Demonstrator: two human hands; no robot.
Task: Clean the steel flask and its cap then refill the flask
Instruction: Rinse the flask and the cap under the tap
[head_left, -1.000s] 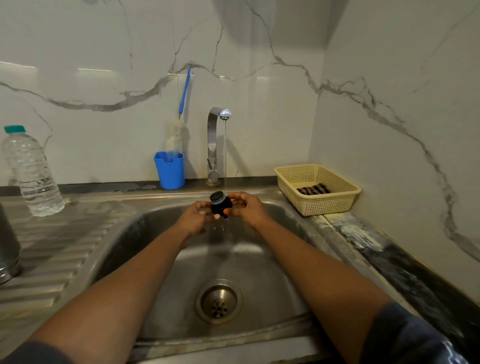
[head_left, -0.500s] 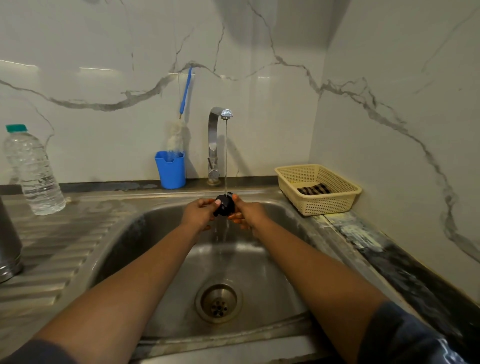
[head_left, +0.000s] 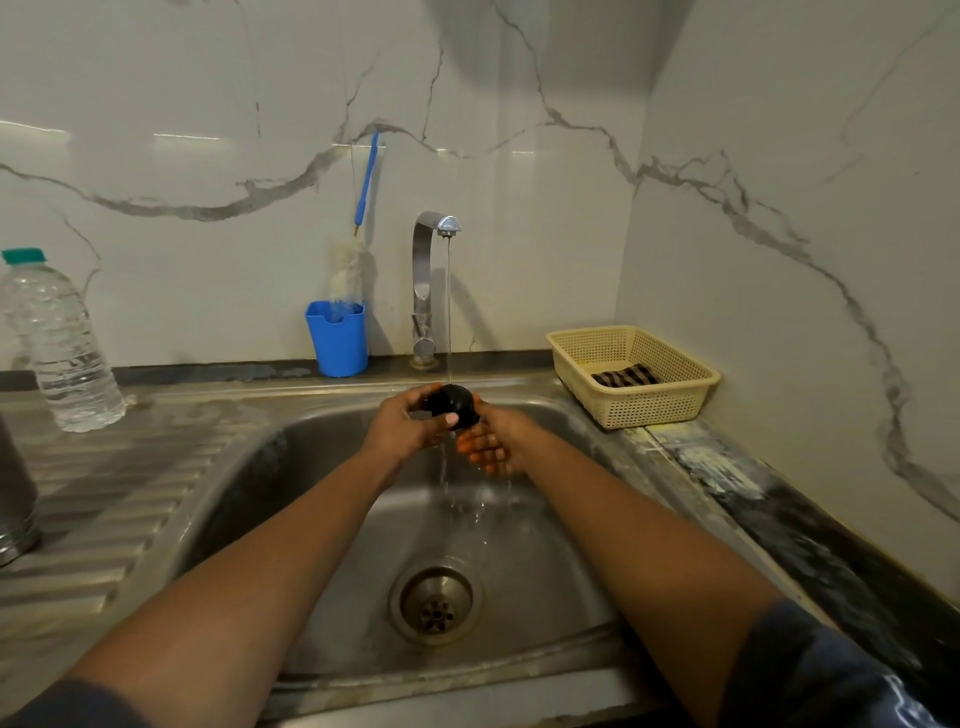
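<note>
A black flask cap (head_left: 451, 404) is held over the steel sink (head_left: 322, 519), right under the thin stream running from the tap (head_left: 434, 228). My left hand (head_left: 404, 427) wraps it from the left with the thumb across its front. My right hand (head_left: 493, 435) cups it from the right and below, fingers curled. Water runs off the cap into the basin. The steel flask (head_left: 14, 499) stands at the far left edge on the draining board, only partly in view.
A clear plastic water bottle (head_left: 60, 343) with a green lid stands at the back left. A blue cup (head_left: 337, 338) holding a bottle brush sits beside the tap. A cream basket (head_left: 631, 374) with a dark cloth is at the right. The drain (head_left: 437, 603) lies below.
The cap has been turned between my hands under the stream; my left thumb now lies across its front and my right hand has dropped slightly beneath it.
</note>
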